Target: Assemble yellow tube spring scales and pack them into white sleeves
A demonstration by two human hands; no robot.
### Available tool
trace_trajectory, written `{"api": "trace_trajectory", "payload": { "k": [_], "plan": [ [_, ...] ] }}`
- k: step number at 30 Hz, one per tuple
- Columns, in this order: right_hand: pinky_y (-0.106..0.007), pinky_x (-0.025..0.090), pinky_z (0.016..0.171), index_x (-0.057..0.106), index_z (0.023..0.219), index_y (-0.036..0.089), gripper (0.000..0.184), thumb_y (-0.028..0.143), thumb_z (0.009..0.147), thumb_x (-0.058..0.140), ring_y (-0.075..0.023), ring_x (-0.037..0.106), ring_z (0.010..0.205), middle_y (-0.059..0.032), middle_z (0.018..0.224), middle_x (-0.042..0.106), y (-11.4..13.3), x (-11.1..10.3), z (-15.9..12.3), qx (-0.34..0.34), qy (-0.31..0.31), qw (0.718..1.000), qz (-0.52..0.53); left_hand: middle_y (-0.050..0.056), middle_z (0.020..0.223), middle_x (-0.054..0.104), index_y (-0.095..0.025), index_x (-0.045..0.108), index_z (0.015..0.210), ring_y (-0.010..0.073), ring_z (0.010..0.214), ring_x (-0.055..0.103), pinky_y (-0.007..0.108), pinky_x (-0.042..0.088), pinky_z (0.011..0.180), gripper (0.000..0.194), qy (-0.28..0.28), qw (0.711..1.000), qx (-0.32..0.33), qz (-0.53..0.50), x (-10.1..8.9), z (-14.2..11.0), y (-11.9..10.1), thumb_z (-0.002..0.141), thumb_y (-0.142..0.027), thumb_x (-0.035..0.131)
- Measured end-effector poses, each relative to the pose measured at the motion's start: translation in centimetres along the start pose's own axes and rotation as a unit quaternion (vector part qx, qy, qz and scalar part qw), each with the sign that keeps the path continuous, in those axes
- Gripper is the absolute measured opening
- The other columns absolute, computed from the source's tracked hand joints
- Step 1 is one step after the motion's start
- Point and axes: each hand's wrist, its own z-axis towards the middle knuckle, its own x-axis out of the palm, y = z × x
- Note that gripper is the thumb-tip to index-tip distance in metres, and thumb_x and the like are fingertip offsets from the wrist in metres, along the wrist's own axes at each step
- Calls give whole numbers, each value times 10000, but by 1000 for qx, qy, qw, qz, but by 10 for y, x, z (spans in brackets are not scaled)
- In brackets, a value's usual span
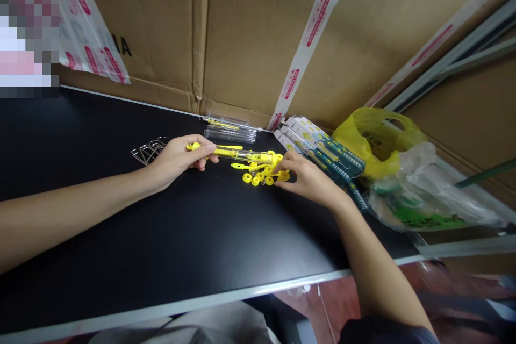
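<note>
My left hand has its fingers closed around one end of a slim tool with yellow plastic ends and a clear tube. The tool lies level just above the table and points right. At its far end, my right hand has thumb and fingertips drawn together at a small yellow plastic part; the fingers partly hide it. Beneath the tool is a loose pile of yellow plastic rings, with small springs among them. A flat yellow strip lies at the pile's left side.
Bent metal wire pieces lie beyond my left wrist. Clear plastic tubes rest near the cardboard wall. Printed packages are stacked at right, beside a yellow plastic bag and a clear bag. The black table has a pale front edge.
</note>
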Motion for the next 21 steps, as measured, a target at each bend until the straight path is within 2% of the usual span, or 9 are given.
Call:
{"api": "trace_trajectory", "payload": {
  "k": [4,10,15,21],
  "plan": [
    [-326,469,756,679,928,206,132,225,801,711,-206,566,859,-57,919,567,1,7,2,-35,-11,999,-24,50,744,706,-166,632,795,92,530,527,222,450,539,293,-3,1000,3,11,1,-1,-2,768,-446,711],
    [-376,454,788,696,1043,224,275,384,819,712,-242,541,899,-87,981,595,12,19,7,-64,-42,996,-41,38,723,700,-164,629,777,82,528,520,207,442,533,278,-3,1000,0,-2,1,-1,-3,759,-424,725],
    [-381,431,767,723,999,229,191,349,863,664,-252,535,895,-110,988,637,20,35,10,-53,-60,995,-62,25,705,695,-166,635,792,73,539,517,189,440,538,264,0,1000,-2,-9,1,0,-1,770,-413,727],
    [-359,442,780,705,897,210,115,291,817,722,-231,548,893,-78,937,653,13,36,12,-42,-79,996,24,21,715,698,-167,642,799,67,545,519,178,441,538,262,5,1000,-2,-18,0,0,0,772,-411,732]
  ]
}}
